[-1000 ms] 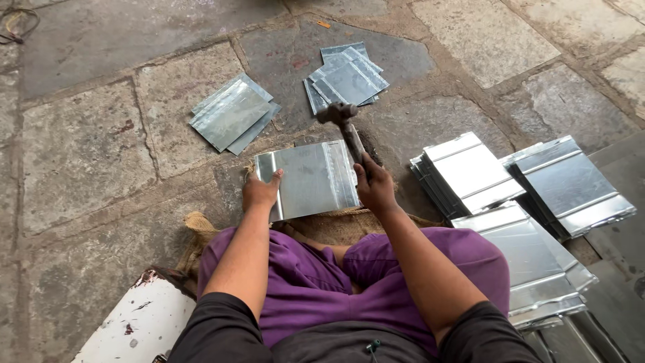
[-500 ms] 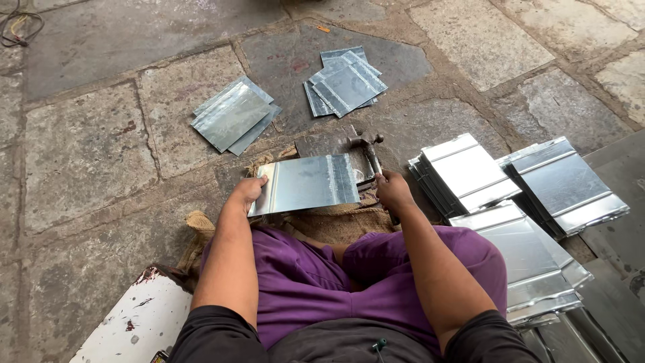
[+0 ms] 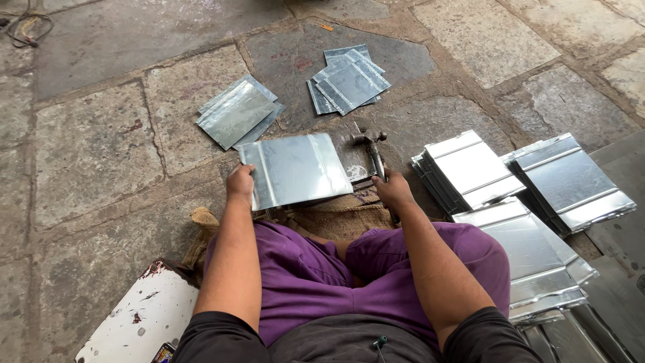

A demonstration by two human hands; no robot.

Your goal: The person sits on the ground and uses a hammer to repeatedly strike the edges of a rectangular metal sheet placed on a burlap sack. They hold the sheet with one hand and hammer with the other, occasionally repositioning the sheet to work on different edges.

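Hammer lowered, sheet held flat.
The left hand [image 3: 240,183] still pinches the metal sheet [image 3: 294,169] at its left edge, on the block before the knees; the right hand [image 3: 392,190], fingers wrapped round the hammer [image 3: 373,149], has brought it down from its raised swing beside the sheet.

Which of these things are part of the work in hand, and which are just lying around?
In use:
left hand holding the metal sheet
right hand gripping the hammer

Lying about:
two sheet piles on the stone floor ahead
ribbed panel stacks at right
white board
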